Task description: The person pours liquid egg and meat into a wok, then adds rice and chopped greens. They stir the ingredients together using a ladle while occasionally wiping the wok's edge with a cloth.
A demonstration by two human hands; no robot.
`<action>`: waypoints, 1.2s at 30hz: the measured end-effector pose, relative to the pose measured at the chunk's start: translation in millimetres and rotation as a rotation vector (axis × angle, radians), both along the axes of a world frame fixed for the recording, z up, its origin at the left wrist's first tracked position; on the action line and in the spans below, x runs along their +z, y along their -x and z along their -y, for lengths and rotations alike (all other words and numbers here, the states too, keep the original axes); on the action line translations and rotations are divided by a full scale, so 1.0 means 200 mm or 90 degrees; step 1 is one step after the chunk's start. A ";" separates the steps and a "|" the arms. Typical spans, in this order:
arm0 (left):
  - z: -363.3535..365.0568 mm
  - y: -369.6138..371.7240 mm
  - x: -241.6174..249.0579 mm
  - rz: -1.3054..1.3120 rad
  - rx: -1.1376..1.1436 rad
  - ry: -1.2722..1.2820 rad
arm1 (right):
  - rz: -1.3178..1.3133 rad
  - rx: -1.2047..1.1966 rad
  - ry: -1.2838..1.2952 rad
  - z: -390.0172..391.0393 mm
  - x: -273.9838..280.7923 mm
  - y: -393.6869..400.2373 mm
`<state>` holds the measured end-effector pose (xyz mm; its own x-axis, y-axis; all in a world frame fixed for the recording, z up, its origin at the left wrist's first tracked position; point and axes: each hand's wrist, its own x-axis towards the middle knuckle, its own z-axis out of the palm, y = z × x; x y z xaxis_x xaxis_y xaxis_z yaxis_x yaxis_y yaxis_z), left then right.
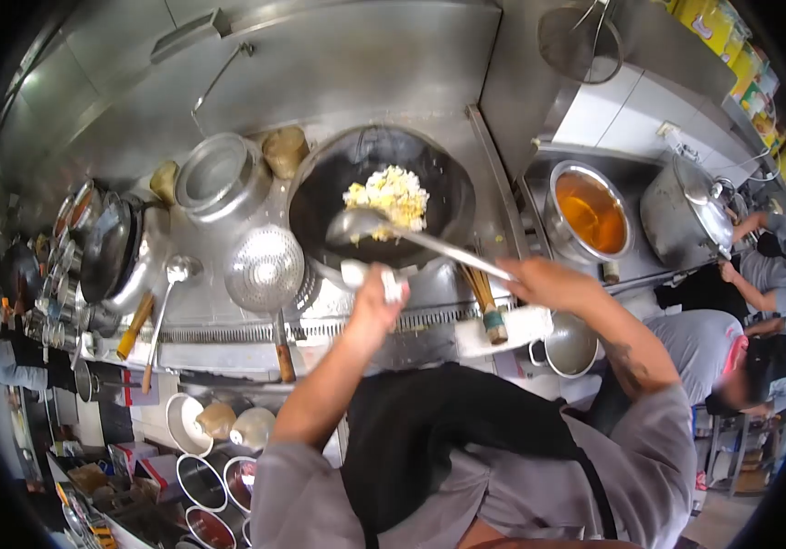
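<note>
A: What is seen in the round black metal wok (pixel 381 194)?

B: A loose, lumpy heap of pale yellow fried rice (pixel 389 196) is seen inside it, piled toward the middle of the dark bowl. The rice looks dry and crumbly against the blackened surface.

A: How is the wok held?

B: Its white cloth-wrapped handle (pixel 358 273) is grasped by the left hand (pixel 380 295), fingers clenched around it. The long steel ladle (pixel 411 236) is gripped at its thin handle by the right hand (pixel 547 282), and its rounded cup is laid against the near edge of the rice.

A: What can be counted around it?

B: One perforated steel skimmer with a wooden handle (pixel 267 272) is laid flat on the stainless steel counter (pixel 228 320), just left of the wok. One smaller ladle with a wooden grip (pixel 163 311) is rested farther left. One shiny steel pot holding orange liquid (pixel 590 214) is set to the right, and one large lidded steel pot (pixel 684 209) is placed beyond it.

A: And people?

B: Two people in grey shirts (pixel 741 311) are seen at the right edge, well apart from the wok.
</note>
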<state>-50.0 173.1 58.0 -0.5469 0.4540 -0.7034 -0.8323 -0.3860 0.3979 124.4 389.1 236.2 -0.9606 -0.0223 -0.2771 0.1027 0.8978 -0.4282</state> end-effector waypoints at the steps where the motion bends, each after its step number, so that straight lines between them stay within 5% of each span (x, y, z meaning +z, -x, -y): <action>1: 0.03 -0.09 0.11 0.000 -0.012 -0.026 | -0.034 0.038 0.043 -0.09 -0.03 -0.06; 4: 0.03 -0.16 0.26 0.033 0.037 -0.043 | 0.090 0.021 0.102 -0.20 -0.09 -0.06; 6: 0.00 0.03 0.03 -0.019 0.005 -0.111 | 0.057 -0.012 0.030 -0.18 -0.19 0.06; 8: 0.02 -0.08 -0.16 -0.055 0.055 -0.055 | -0.004 -0.106 -0.043 -0.15 -0.32 0.13; 10: 0.17 -0.26 -0.40 -0.017 -0.053 -0.098 | -0.051 -0.100 -0.046 -0.14 -0.29 0.09; 13: 0.17 -0.40 -0.04 0.005 -0.038 -0.052 | -0.080 -0.080 -0.039 -0.11 -0.10 0.06; 14: 0.15 -0.29 -0.16 -0.006 0.014 -0.119 | -0.061 -0.070 -0.027 -0.08 -0.07 0.03; 15: 0.14 -0.13 -0.32 -0.494 -0.147 0.047 | -0.064 -0.051 -0.014 -0.09 -0.09 0.03; 16: 0.08 -0.01 -0.10 -0.448 -0.132 0.006 | -0.060 -0.049 -0.011 -0.05 -0.07 0.00; 18: 0.05 0.02 0.03 -0.033 0.015 -0.067 | 0.090 -0.021 -0.008 -0.01 0.07 -0.03; 19: 0.06 -0.03 0.12 -0.029 -0.008 -0.045 | -0.013 0.063 0.046 -0.10 -0.03 -0.08; 21: 0.09 -0.14 0.28 -0.013 -0.058 -0.044 | 0.091 0.033 0.088 -0.13 -0.01 -0.06; 23: 0.06 0.03 0.13 -0.017 -0.039 -0.066 | 0.177 -0.012 0.114 -0.11 -0.05 0.00; 28: 0.11 -0.16 -0.31 -0.034 -0.007 -0.046 | -0.088 -0.120 -0.055 -0.04 -0.40 0.14; 32: 0.15 -0.23 -0.25 -0.061 -0.027 -0.052 | -0.337 -0.057 0.038 -0.07 -0.33 0.04; 33: 0.13 -0.17 -0.26 -0.063 0.005 -0.056 | -0.335 -0.048 0.036 -0.06 -0.27 0.04; 35: 0.06 0.09 -0.28 -0.084 0.028 -0.047 | -0.116 -0.264 0.365 0.03 -0.08 0.02; 36: 0.03 0.23 -0.36 -0.100 0.007 -0.030 | -0.110 -0.260 0.360 0.06 -0.07 0.04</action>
